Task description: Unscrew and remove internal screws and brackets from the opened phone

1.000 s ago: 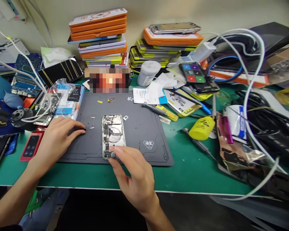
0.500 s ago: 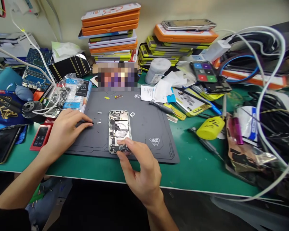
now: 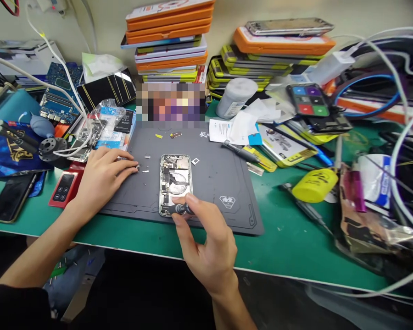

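Note:
An opened phone [image 3: 176, 185], its inner parts exposed, lies on the dark grey work mat [image 3: 220, 174]. My right hand [image 3: 208, 238] pinches a dark screwdriver [image 3: 182, 209] between thumb and fingers over the phone's lower end. The screwdriver's tip is too small to make out. Left of the phone, my left hand [image 3: 106, 172] is low over the mat with its fingertips drawn together. A tiny piece shows at those fingertips, too small to name. Beside them lie small metal parts [image 3: 145, 171]. A SIM tray [image 3: 195, 161] lies by the phone's upper right corner.
Stacked orange boxes [image 3: 168, 32] and a white tub [image 3: 237, 98] stand at the back. To the right are a yellow-capped thing [image 3: 315, 185], papers [image 3: 232, 127] and white cables [image 3: 395, 169]. A red device [image 3: 64, 187] and a black phone [image 3: 12, 197] lie left.
The whole view has shifted slightly, so things appear further right. The left fingertips have moved closer to the small metal parts; the right hand stays at the phone's lower end with the screwdriver.

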Motion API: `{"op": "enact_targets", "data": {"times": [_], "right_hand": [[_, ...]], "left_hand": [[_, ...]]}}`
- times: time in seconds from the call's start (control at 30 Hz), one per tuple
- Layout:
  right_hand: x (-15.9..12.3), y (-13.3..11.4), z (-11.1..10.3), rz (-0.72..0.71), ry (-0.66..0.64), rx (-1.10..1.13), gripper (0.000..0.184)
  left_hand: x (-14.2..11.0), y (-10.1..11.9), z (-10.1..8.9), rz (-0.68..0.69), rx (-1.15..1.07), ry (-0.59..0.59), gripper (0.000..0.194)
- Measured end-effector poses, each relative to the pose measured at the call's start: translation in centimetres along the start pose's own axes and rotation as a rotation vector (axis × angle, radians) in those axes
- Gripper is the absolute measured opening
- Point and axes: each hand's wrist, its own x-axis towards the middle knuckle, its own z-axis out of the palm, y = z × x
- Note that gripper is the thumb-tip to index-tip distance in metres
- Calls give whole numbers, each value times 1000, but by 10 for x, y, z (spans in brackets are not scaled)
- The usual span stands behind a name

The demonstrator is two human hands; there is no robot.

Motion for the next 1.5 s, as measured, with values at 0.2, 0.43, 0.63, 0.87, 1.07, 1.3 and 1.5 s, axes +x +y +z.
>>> {"op": "enact_targets", "data": {"times": [0.2,0.43,0.63,0.87,1.07,1.3,1.5], "right_hand": [[1,0,-1,20,0,-2,73],[4,-2,-1,31,-17,10,73],[3,-1,0,30,-20,21,74],[2,-1,1,70,-17,11,73],[4,-1,2,48,-29,-1,68],[7,0,2,37,-14,21,67],[5,0,1,48,-23,21,72]], "left_hand": [[-2,-1,-18,-41,-14,157,23],[-33,6,-32,-51,-20,101,15],[-52,2,-14,-120,-6,154,15],[-34,0,-26,13,56,50,25],[3,-19,-22,127,17,-149,39],[20,-23,-14,92,-84,-154,37],[6,-7,-27,-21,-208,-106,23]]}}
